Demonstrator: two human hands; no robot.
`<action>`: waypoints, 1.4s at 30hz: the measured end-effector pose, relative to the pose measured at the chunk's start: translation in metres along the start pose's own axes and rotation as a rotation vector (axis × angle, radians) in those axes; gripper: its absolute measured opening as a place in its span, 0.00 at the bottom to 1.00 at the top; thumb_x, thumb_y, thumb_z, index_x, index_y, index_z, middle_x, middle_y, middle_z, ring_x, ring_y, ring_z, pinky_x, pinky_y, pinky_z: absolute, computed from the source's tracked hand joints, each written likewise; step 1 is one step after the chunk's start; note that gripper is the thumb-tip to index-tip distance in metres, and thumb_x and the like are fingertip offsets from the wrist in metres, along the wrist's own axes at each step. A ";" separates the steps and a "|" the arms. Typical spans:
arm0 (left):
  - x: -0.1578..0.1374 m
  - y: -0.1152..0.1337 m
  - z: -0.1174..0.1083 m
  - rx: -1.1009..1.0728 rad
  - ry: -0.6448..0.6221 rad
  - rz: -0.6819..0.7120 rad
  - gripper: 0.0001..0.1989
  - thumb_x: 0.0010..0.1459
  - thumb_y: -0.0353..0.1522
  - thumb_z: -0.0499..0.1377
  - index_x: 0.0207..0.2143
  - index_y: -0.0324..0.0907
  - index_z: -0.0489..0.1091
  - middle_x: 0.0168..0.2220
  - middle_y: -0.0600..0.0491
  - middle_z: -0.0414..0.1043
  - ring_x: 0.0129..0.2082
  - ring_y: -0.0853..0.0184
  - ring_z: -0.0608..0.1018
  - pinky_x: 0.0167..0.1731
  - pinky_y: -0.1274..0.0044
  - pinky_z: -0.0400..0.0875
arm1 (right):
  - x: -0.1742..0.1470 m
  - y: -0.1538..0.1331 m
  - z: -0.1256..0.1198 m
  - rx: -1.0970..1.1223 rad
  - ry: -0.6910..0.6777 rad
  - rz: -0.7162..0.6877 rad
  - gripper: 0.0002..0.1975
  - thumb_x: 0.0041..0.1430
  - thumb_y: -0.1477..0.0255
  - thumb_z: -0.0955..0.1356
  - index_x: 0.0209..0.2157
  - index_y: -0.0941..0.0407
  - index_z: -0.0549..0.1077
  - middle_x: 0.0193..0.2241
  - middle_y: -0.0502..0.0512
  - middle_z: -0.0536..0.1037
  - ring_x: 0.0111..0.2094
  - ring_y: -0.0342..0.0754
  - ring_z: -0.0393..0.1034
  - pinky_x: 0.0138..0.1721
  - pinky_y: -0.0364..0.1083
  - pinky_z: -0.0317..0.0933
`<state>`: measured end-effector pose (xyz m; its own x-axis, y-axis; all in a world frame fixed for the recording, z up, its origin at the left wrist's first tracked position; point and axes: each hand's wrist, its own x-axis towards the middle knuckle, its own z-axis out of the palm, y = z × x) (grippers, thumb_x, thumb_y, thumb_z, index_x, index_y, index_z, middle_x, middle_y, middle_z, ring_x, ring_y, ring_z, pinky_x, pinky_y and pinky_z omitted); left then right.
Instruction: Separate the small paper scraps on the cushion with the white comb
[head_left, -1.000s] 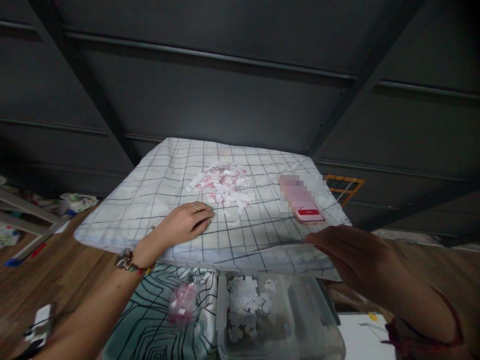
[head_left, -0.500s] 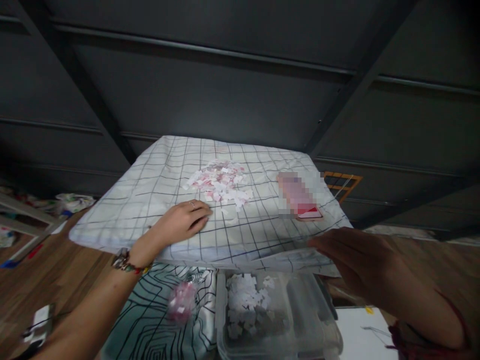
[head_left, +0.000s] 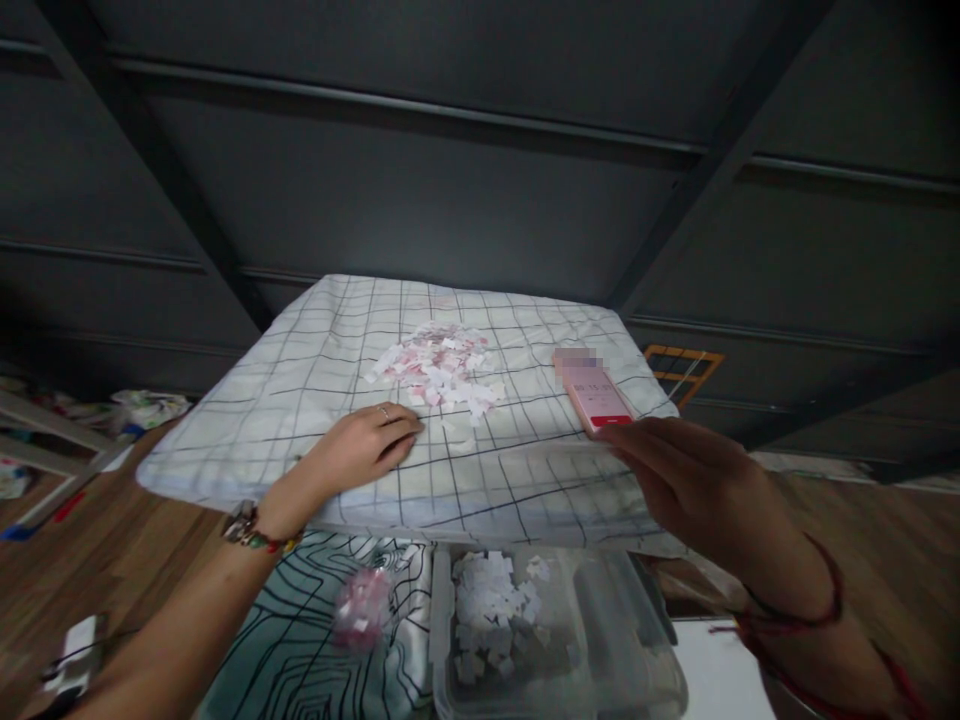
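The left hand (head_left: 371,445) rests beside paper scraps (head_left: 442,368), the right hand (head_left: 694,485) near a phone (head_left: 591,396).

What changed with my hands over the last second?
Your right hand moved forward and slightly left, to the near end of the phone; contact is unclear. Your left hand stayed on the checked cloth beside the paper scraps, which look unmoved.

Grid-patterned cloth (head_left: 315,360) under paper scraps (head_left: 442,368) and phone (head_left: 592,397)
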<state>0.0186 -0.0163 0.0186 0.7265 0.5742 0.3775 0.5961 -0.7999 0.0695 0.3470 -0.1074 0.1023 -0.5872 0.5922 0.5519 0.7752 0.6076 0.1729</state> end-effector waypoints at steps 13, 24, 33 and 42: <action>-0.001 0.000 0.000 0.030 -0.003 0.000 0.15 0.63 0.32 0.46 0.41 0.39 0.72 0.41 0.49 0.74 0.39 0.67 0.76 0.40 0.74 0.73 | 0.050 -0.015 0.043 0.005 -0.133 -0.005 0.16 0.51 0.86 0.57 0.33 0.59 0.72 0.23 0.51 0.74 0.25 0.44 0.64 0.29 0.44 0.56; -0.001 0.000 -0.001 0.009 0.015 0.006 0.15 0.62 0.31 0.46 0.40 0.39 0.72 0.40 0.49 0.74 0.39 0.67 0.76 0.39 0.73 0.74 | 0.049 -0.001 0.043 -0.142 -0.043 0.131 0.14 0.55 0.83 0.59 0.37 0.59 0.73 0.27 0.54 0.77 0.29 0.47 0.68 0.33 0.45 0.57; -0.001 0.001 -0.001 -0.002 0.007 0.002 0.14 0.62 0.31 0.47 0.40 0.39 0.72 0.40 0.49 0.74 0.39 0.67 0.76 0.39 0.73 0.74 | 0.041 -0.002 0.035 -0.211 -0.004 0.044 0.13 0.53 0.84 0.60 0.35 0.60 0.72 0.22 0.52 0.73 0.24 0.46 0.65 0.27 0.45 0.55; -0.001 0.000 0.000 -0.021 -0.025 -0.015 0.15 0.62 0.32 0.46 0.41 0.40 0.72 0.40 0.49 0.74 0.39 0.67 0.76 0.40 0.73 0.73 | 0.028 -0.016 0.024 -0.208 -0.019 -0.018 0.14 0.52 0.86 0.59 0.35 0.61 0.72 0.25 0.54 0.76 0.25 0.45 0.65 0.29 0.45 0.58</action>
<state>0.0175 -0.0168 0.0180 0.7258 0.5905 0.3529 0.6004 -0.7942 0.0941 0.3127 -0.0883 0.0955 -0.6039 0.5937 0.5319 0.7950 0.4967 0.3482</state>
